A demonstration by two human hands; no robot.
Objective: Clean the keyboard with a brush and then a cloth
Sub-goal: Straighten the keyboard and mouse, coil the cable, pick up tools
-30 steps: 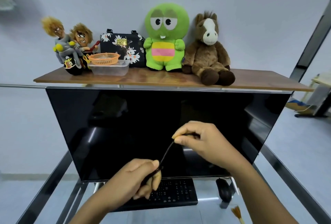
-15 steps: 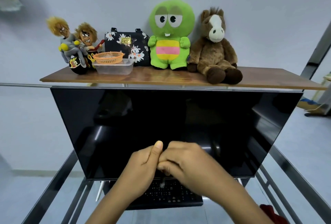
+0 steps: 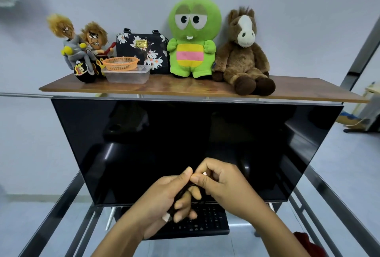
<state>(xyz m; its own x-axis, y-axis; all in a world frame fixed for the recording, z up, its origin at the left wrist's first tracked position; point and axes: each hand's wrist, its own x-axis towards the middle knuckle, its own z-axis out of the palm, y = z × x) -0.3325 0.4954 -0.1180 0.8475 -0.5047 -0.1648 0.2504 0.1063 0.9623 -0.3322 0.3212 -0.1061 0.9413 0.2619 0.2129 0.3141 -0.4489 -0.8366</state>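
The black keyboard (image 3: 209,222) lies on the glass desk under the monitor, partly hidden by my hands. Above its left half, my left hand (image 3: 160,201) grips a bundle of thin black cable (image 3: 181,193) in its curled fingers. My right hand (image 3: 224,186) meets it from the right and pinches the cable's pale end against my left thumb. A red cloth (image 3: 306,243) shows at the bottom right edge. No brush is in view.
A large dark monitor (image 3: 185,143) stands right behind the keyboard. Above it, a wooden shelf (image 3: 298,92) carries plush toys, a floral bag, an orange basket and a clear tub. Metal frame bars (image 3: 53,215) run along both sides of the glass desk.
One second ago the cable was stretched between my parted hands. My hands have come together and the cable is now gathered in my left hand. The brush at the bottom right has left the view.
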